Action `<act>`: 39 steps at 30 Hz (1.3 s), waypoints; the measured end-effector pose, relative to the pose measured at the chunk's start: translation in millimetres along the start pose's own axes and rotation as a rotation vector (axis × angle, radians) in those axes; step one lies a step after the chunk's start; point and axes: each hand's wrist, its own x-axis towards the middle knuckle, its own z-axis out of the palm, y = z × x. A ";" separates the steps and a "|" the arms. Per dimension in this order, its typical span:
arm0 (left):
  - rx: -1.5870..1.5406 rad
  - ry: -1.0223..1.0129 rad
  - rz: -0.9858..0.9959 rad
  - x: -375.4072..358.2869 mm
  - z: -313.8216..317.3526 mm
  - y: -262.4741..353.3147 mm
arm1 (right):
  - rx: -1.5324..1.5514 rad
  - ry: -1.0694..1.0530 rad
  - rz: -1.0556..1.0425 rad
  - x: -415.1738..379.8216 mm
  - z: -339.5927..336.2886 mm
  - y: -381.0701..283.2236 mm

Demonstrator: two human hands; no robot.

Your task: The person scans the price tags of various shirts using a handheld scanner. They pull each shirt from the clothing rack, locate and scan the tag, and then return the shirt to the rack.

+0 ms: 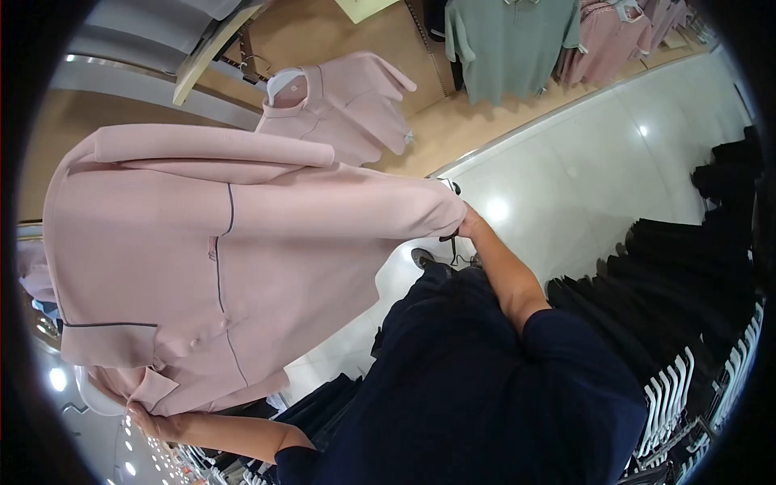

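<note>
The shirt (242, 259) I hold is pale pink with thin dark piping. Another pink shirt (347, 101) hangs far off; beside it a sage-green shirt (509, 44). Black clothes (687, 267) hang right. My sleeve (566, 380) is navy.

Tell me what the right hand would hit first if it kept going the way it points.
The right hand grips the pink shirt by its edge, so that cloth comes first. Beyond it, probably the hanging pink top, though depth is unclear.
</note>
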 end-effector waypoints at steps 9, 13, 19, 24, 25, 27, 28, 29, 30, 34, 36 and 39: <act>0.023 -0.165 -0.117 6.7 -8.6 -19.6 | -0.122 -0.041 -0.173 -73.5 -40.1 -51.9; 0.069 -0.341 -0.128 1.3 -5.1 -44.4 | -0.311 0.047 -0.312 -120.1 -15.8 -81.4; 0.102 -0.458 -0.473 -84.9 70.0 -103.7 | -0.589 0.296 -0.449 -147.1 -7.9 -101.9; 0.085 -0.539 -0.671 -200.2 139.1 -135.4 | -0.595 0.288 -0.577 -160.4 25.5 -78.5; 0.042 -0.544 -0.747 -227.7 154.1 -138.6 | -0.576 0.251 -0.609 -161.1 39.2 -70.4; -0.170 -0.616 -0.937 -281.0 179.9 -143.9 | -0.564 0.192 -0.633 -162.5 75.3 -52.3; -0.232 -0.645 -1.013 -305.0 196.2 -142.1 | -0.568 0.168 -0.636 -164.8 102.2 -44.4; -0.322 -0.708 -1.032 -327.5 208.4 -143.0 | -0.566 0.154 -0.646 -162.3 123.2 -34.8; -0.348 -0.759 -1.105 -348.5 214.9 -147.6 | -0.564 0.138 -0.658 -160.2 142.2 -27.4; -0.564 -0.848 -1.236 -390.4 225.5 -134.3 | -0.681 0.133 -0.648 -159.6 203.1 -8.6; -0.669 -0.904 -1.201 -393.3 225.6 -119.3 | -0.793 0.083 -0.649 -157.4 209.0 -5.7; -0.615 -0.940 -1.181 -382.1 224.6 -104.1 | -0.851 0.015 -0.702 -152.1 223.3 3.6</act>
